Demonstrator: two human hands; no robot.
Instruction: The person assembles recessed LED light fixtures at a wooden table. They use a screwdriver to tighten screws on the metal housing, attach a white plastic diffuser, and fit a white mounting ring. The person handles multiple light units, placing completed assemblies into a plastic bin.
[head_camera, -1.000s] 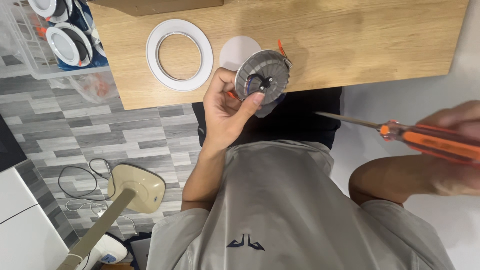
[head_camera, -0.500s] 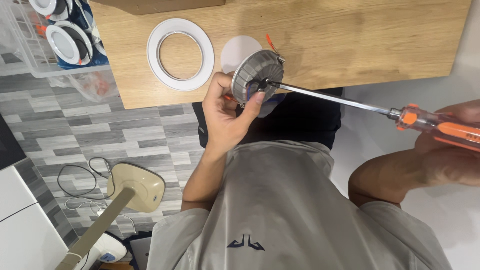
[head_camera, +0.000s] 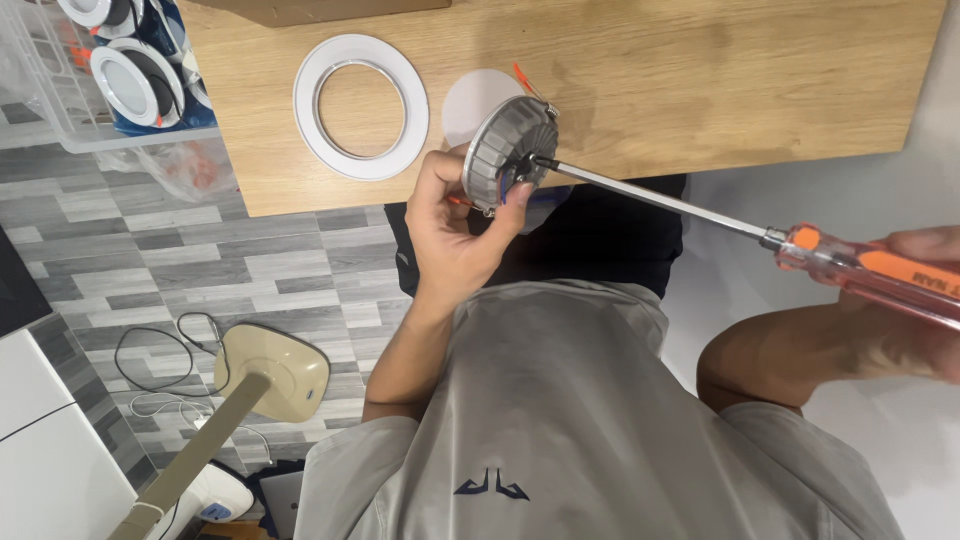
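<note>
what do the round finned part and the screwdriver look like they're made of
Round finned part: dull grey metal, probably cast aluminium, judging by the matte ribbed rim. Screwdriver: shiny steel-looking shaft, see-through orange plastic handle.

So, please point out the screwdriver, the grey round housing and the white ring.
screwdriver (head_camera: 880, 272), head view, on its orange handle.
grey round housing (head_camera: 505, 140), head view, on its ribbed back.
white ring (head_camera: 305, 110), head view, on its left band.

A wooden table (head_camera: 700, 70) carries a white ring (head_camera: 361, 106) at its ten o'clock and a white disc (head_camera: 470, 100) beside it.
</note>
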